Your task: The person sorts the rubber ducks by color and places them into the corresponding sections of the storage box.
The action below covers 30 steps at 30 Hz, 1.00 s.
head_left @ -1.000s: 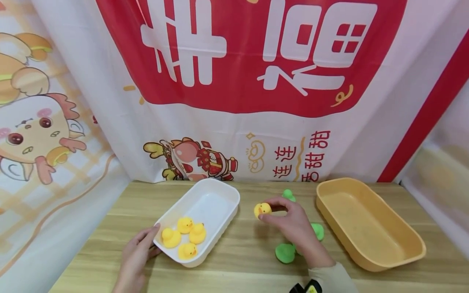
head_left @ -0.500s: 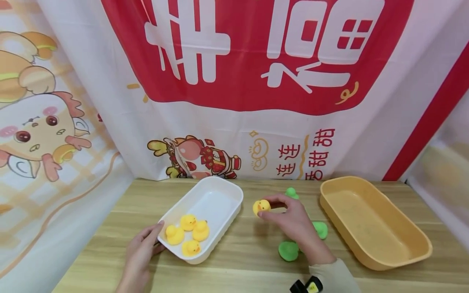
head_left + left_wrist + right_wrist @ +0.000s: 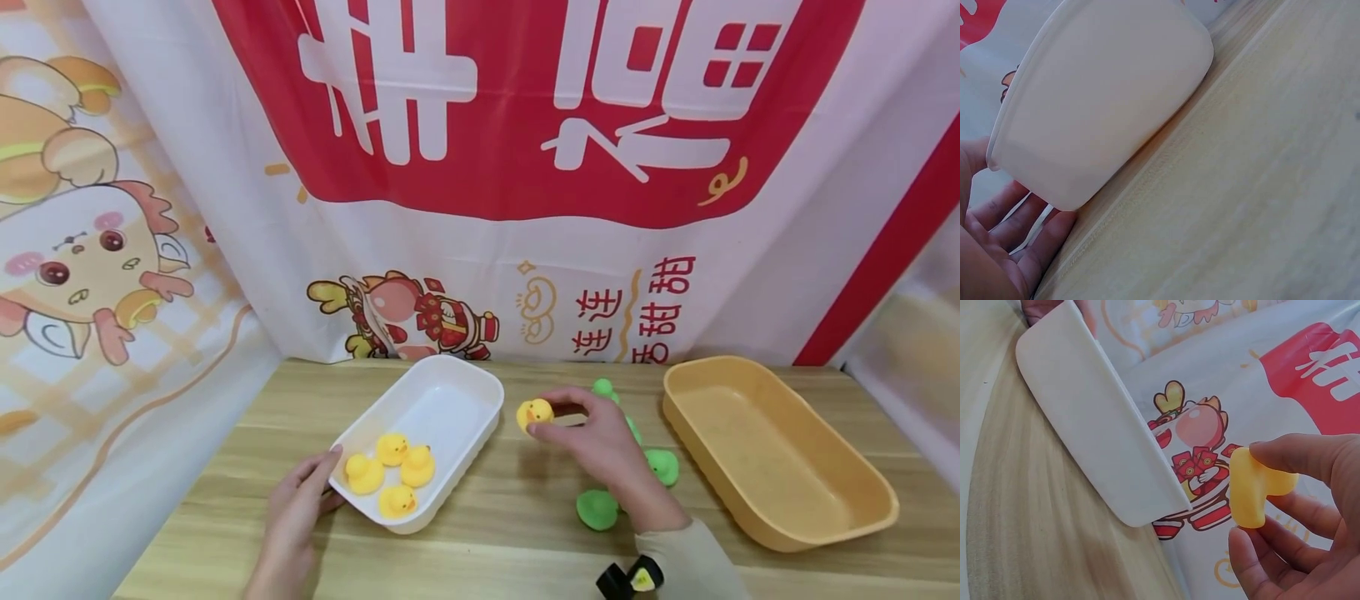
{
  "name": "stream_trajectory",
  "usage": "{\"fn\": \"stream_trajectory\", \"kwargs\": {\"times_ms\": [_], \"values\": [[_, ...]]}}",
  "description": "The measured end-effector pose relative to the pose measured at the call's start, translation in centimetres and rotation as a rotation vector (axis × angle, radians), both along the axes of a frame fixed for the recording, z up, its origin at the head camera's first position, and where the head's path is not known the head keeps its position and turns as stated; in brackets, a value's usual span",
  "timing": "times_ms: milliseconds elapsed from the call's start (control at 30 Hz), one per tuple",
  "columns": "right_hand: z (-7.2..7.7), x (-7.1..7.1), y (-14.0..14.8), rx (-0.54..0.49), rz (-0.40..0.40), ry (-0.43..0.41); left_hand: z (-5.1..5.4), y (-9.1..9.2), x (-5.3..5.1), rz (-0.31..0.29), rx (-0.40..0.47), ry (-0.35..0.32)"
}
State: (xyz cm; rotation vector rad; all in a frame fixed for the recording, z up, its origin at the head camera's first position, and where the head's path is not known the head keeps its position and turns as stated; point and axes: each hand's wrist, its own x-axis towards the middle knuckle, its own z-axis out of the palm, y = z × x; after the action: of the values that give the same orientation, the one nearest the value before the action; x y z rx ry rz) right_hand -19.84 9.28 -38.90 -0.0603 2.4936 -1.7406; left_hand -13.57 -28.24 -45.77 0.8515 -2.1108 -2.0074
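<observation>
the right hand (image 3: 600, 437) pinches a yellow duck (image 3: 534, 414) between thumb and fingers (image 3: 1246, 559), which stand just far enough apart to hold it. the duck hangs above the bench (image 3: 510, 533), toward the back edge, between the white tray (image 3: 446, 404) and the green ducks (image 3: 597, 510).

the left hand (image 3: 296, 500) grips the white tray at its near left corner, thumb at the rim, the other fingers spread along the outside of the wall. four more yellow ducks (image 3: 417, 467) sit inside, grouped at the tray's near end; its far end lies close to the bench's back edge.

the green ducks rest around the right forearm, partly hidden. an orange tray (image 3: 780, 450) stands toward the bench's right edge. a printed cloth (image 3: 495, 250) hangs behind the back edge.
</observation>
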Motion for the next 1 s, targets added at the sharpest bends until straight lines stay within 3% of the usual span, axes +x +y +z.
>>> {"fn": "stream_trajectory", "kwargs": {"times_ms": [233,433,1000], "values": [[1.0,-0.2,-0.8,-0.014,-0.002,0.003,0.0,-0.1,0.1,-0.004,-0.002,-0.019],[1.7,-0.5,-1.8,-0.011,0.049,0.057,0.1,0.1,0.1,0.001,-0.008,-0.025],[1.4,-1.3,-3.2,0.000,0.101,0.073,0.3,0.4,0.0,0.014,-0.018,-0.035]]}}
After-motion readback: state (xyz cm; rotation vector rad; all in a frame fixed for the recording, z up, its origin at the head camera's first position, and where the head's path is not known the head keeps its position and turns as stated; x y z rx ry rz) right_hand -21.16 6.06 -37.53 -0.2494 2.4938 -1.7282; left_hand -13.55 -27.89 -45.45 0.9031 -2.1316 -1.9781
